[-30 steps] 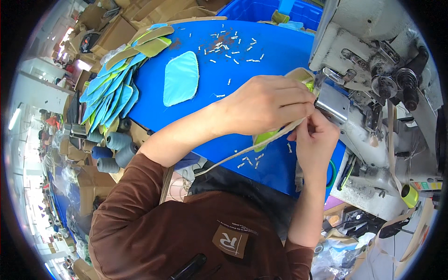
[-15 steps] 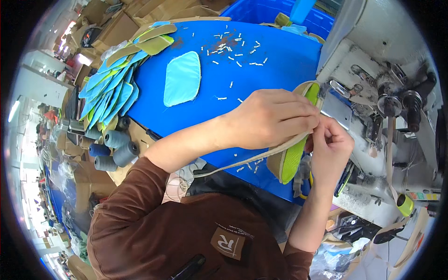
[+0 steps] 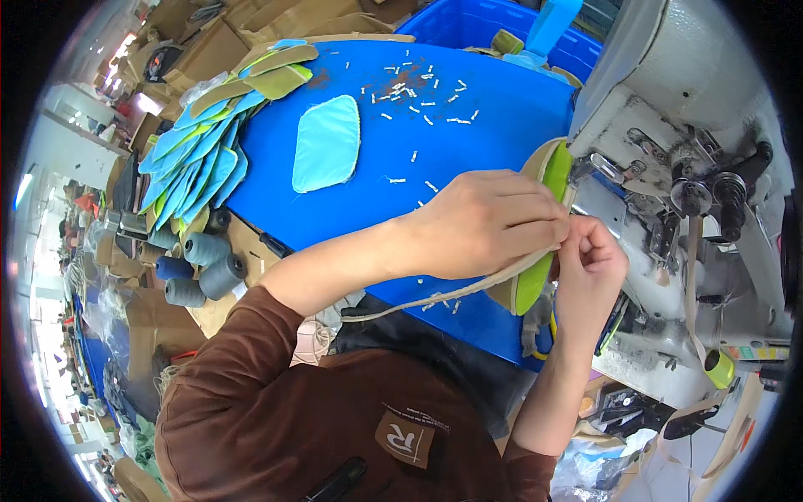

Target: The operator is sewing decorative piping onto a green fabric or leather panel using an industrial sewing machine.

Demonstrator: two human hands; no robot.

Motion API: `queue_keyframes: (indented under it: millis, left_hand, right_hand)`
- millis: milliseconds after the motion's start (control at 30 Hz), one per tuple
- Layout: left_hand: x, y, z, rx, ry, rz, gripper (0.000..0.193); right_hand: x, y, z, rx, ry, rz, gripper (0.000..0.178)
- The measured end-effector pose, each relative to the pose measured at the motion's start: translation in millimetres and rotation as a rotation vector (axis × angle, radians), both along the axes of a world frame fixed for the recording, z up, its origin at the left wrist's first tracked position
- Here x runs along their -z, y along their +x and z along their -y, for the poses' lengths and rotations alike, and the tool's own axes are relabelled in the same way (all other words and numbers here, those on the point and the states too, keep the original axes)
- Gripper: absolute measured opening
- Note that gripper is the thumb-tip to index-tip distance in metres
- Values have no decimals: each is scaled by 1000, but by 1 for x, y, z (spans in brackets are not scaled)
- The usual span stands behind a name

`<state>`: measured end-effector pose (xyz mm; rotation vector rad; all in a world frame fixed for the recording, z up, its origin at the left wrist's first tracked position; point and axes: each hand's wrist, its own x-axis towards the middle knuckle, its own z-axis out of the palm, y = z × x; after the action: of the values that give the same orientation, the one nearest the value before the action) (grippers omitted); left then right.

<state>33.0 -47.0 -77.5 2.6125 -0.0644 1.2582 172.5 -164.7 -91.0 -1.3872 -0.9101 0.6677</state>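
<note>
A padded fabric piece, lime green and beige (image 3: pixel 533 283), stands on edge at the sewing machine's needle area. My left hand (image 3: pixel 502 224) grips it from the left, fingers bent over its beige side. A narrow beige binding strip (image 3: pixel 435 298) runs along the piece's edge and trails from under my left hand toward my body. At the right edge, my right hand (image 3: pixel 592 255) is closed in a pinch with the thumb against the fingers, at the binding on the piece. My fingers hide exactly where the strip meets the edge.
The sewing machine (image 3: pixel 661 167) fills the right side. On the blue table (image 3: pixel 276 180) lie a light-blue fabric piece (image 3: pixel 327 144) and scattered thread scraps (image 3: pixel 406 88). A fanned stack of fabric pieces (image 3: pixel 205 146), thread spools (image 3: pixel 222 274) and a blue crate (image 3: pixel 464 25) surround it.
The green fabric piece has shifted slightly away from me along the machine, its near end now farther up. Both hands have moved slightly and keep their hold.
</note>
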Motion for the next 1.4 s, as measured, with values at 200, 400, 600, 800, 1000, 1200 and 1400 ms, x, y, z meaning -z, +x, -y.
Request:
queue_keyframes:
  millis: [200,400,600,800,1000,1200,1400]
  left_hand:
    - [-1,-3,2,-15,24,-16,24]
    - [-3,-5,4,-9,20,-51,23]
    - [-5,-2,5,-11,7,-49,23]
    - [-3,-3,6,-12,-74,-22,24]
    - [-2,-1,6,2,-45,-22,24]
    - [-7,6,-2,-5,-21,-43,23]
    - [-1,7,-4,-7,-122,-15,22]
  right_hand:
    - [-4,-5,3,36,1,-54,6]
    - [-1,-10,11,-37,-3,-122,7]
    - [-5,-7,0,57,-20,-127,8]
    - [-3,-13,12,-33,-45,-129,8]
    - [-1,-17,12,-39,-7,-106,10]
    - [-5,-11,-5,36,-39,-110,9]
    - [-1,-19,-6,108,20,-144,9]
